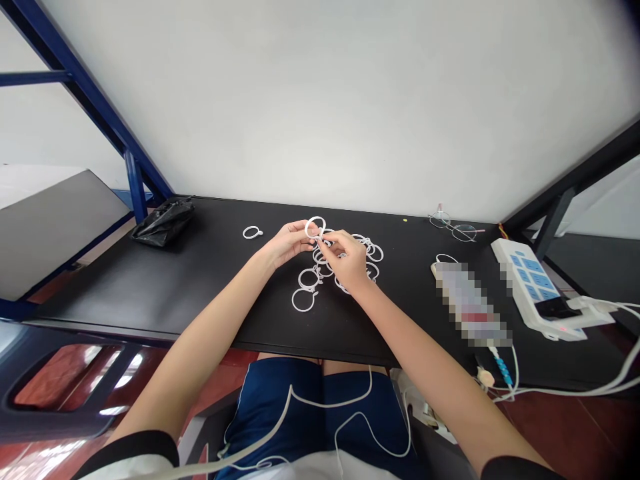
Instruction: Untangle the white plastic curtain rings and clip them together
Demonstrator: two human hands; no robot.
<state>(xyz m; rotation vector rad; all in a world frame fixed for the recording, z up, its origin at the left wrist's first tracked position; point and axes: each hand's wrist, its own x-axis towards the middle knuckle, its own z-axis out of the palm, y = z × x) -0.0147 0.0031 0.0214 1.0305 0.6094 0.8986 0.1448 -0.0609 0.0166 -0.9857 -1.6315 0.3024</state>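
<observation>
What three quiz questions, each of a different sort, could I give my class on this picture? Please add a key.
1. True or false: the left hand and the right hand are both at one raised white ring.

2. Which of these lies nearest the left end of the black table?
A. the eyeglasses
B. the black plastic bag
C. the power strip

3. Fill the gap: one loose ring lies apart from the others, to the ____ of both hands.

Key: 1. True. 2. B. 3. left.
</observation>
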